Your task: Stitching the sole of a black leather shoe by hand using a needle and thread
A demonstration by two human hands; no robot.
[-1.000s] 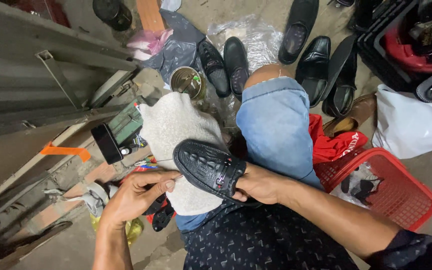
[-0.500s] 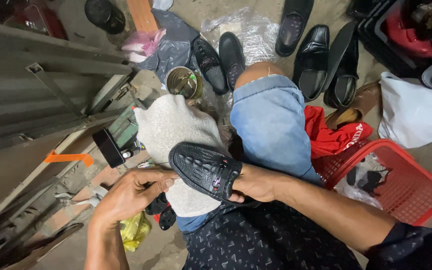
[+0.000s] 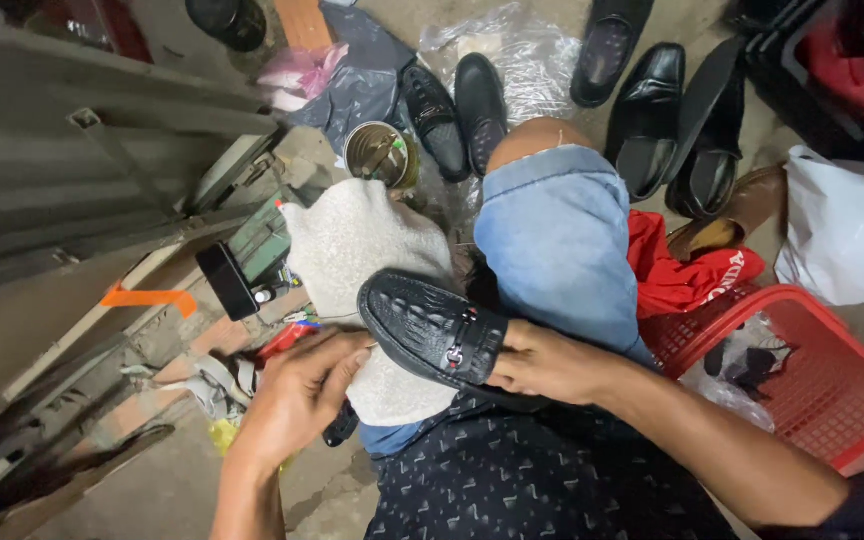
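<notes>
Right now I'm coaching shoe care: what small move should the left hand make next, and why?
Probably slide the left hand onto the toe of the black loafer. The right hand already grips its heel end, and the toe rests on the white cloth beside those fingers.

The black loafer [image 3: 432, 330] is looking like embossed leather, scaly croc-type grain, semi-glossy, with a small shiny metal bit across the front. The white cloth [image 3: 362, 250] under it is showing up nubby and matt, towel-like. The jeans [image 3: 557, 240] are coming across as soft faded denim. The red basket [image 3: 812, 380] is looking like glossy plastic mesh. The dress shoes [image 3: 652, 110] behind are gleaming smooth, and the tin can [image 3: 380, 155] is reading as dull metal.
</notes>
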